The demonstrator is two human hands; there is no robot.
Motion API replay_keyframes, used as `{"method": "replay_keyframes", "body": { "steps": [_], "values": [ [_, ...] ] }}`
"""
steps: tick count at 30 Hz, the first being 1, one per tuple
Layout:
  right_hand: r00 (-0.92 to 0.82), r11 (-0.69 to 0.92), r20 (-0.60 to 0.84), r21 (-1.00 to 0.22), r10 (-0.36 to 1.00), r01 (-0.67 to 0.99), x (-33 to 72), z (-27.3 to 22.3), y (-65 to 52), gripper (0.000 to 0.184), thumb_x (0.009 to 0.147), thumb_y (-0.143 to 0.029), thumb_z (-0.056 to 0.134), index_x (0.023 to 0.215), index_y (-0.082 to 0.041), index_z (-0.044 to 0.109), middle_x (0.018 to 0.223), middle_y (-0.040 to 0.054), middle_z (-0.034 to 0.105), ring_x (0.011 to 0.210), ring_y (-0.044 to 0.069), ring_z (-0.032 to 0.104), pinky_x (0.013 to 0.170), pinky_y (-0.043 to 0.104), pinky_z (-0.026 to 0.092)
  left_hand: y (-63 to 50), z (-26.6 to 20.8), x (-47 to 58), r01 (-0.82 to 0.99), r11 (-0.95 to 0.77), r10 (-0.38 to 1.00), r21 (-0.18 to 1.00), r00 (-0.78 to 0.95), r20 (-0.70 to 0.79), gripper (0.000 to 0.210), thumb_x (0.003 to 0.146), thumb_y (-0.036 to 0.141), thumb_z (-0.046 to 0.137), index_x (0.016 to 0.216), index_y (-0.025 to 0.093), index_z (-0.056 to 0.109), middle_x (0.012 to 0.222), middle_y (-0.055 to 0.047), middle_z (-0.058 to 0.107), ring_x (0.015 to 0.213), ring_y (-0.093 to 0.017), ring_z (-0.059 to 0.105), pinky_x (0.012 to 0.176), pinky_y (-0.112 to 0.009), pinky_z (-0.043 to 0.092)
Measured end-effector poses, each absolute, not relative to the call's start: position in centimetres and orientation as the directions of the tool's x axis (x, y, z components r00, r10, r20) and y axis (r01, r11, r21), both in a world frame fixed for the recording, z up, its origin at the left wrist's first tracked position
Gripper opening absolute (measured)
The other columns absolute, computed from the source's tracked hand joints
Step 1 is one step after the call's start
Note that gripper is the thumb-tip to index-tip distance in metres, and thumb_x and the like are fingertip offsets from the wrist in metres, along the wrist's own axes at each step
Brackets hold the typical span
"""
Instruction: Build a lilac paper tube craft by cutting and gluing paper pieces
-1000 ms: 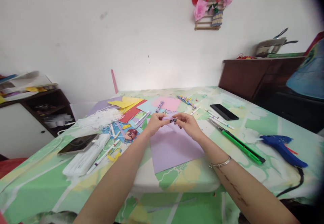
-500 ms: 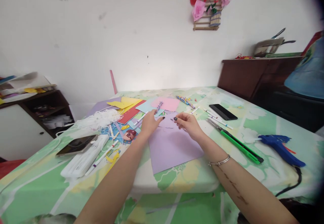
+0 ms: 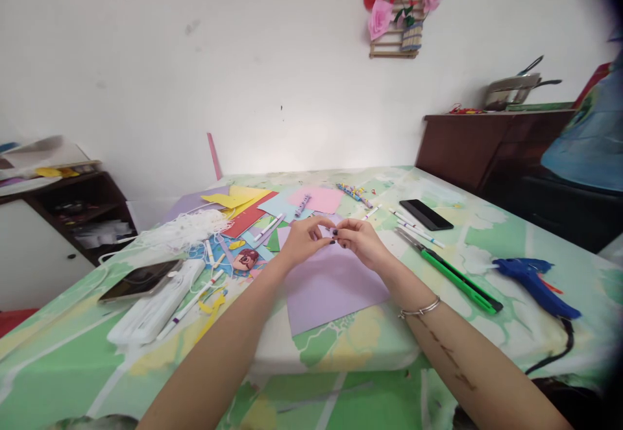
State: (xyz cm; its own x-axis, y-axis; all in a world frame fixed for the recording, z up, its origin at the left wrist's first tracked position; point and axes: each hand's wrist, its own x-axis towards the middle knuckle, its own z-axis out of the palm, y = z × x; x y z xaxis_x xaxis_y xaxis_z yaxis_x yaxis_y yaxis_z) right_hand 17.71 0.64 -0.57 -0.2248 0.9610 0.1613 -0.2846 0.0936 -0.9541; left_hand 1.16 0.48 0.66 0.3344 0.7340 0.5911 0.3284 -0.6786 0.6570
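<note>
My left hand [image 3: 307,240] and my right hand [image 3: 363,242] meet at the fingertips above a sheet of light purple paper [image 3: 335,287]. Both are closed in a pinch. Between the fingertips is a tiny piece, too small to name and mostly hidden. Beyond the hands, a patterned purple paper roll [image 3: 302,205] lies on pink paper [image 3: 325,199]. A white marker [image 3: 268,227] rests to the left of my left hand. Right of my right hand lies a green utility knife [image 3: 460,279] with its blade out.
At right are a blue glue gun [image 3: 535,282] and a black phone [image 3: 426,214]. On the left lie a white power strip [image 3: 153,307], another phone [image 3: 141,279], tangled white string [image 3: 189,227] and yellow paper [image 3: 243,198]. Several markers and a decorated stick [image 3: 354,194] lie around.
My left hand has come away from the marker and paper roll and moved right and nearer, its fingertips now meeting those of my right hand. The right hand has barely moved.
</note>
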Motion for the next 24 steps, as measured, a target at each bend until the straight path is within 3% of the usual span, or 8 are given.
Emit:
{"method": "replay_keyframes", "body": {
  "steps": [4,10,16,24],
  "values": [
    [-0.24,0.082,0.157,-0.952,0.958,-0.295,17.79,-0.53,0.71,0.011,0.055,-0.016,0.069,0.062,-0.015,0.061,0.054,-0.0015,0.058,0.048,0.008,0.048,0.049,0.023,0.033,0.45,0.81,1.14,0.326,-0.688,0.726,0.649,0.328,0.604,0.004,0.068,0.02,0.068,0.07,0.016,0.069,0.076,-0.004,0.069,0.055,-0.009,0.057,0.048,-0.019,0.044],
    [-0.271,0.083,0.17,-0.949,0.948,-0.304,18.04,-0.56,0.78,0.01,0.058,-0.016,0.067,0.067,-0.015,0.063,0.06,0.0013,0.062,0.054,0.01,0.052,0.054,0.024,0.038,0.5,0.52,1.19,0.266,-0.619,0.781,0.739,0.308,0.543,0.01,0.072,0.024,0.063,0.071,0.016,0.068,0.074,-0.004,0.066,0.049,-0.008,0.056,0.045,-0.02,0.045],
    [-0.292,0.151,0.238,-0.945,0.926,-0.292,17.92,-0.36,0.48,0.017,0.058,-0.016,0.069,0.074,-0.017,0.066,0.072,0.0018,0.064,0.063,0.012,0.055,0.061,0.026,0.042,0.24,0.75,1.22,0.196,-0.47,0.878,0.861,0.205,0.432,0.018,0.07,0.031,0.066,0.075,0.014,0.065,0.052,0.0,0.059,0.044,-0.01,0.055,0.038,-0.018,0.039],
    [-0.257,0.258,0.314,-0.939,0.914,-0.227,17.74,-0.84,0.79,0.022,0.061,-0.028,0.074,0.076,-0.016,0.065,0.068,0.001,0.064,0.061,0.011,0.054,0.06,0.026,0.043,0.31,0.98,1.2,0.088,-0.424,0.893,0.902,0.208,0.4,0.022,0.067,0.032,0.069,0.073,0.011,0.064,0.046,0.0,0.058,0.039,-0.009,0.051,0.037,-0.019,0.038]
  ]
}}
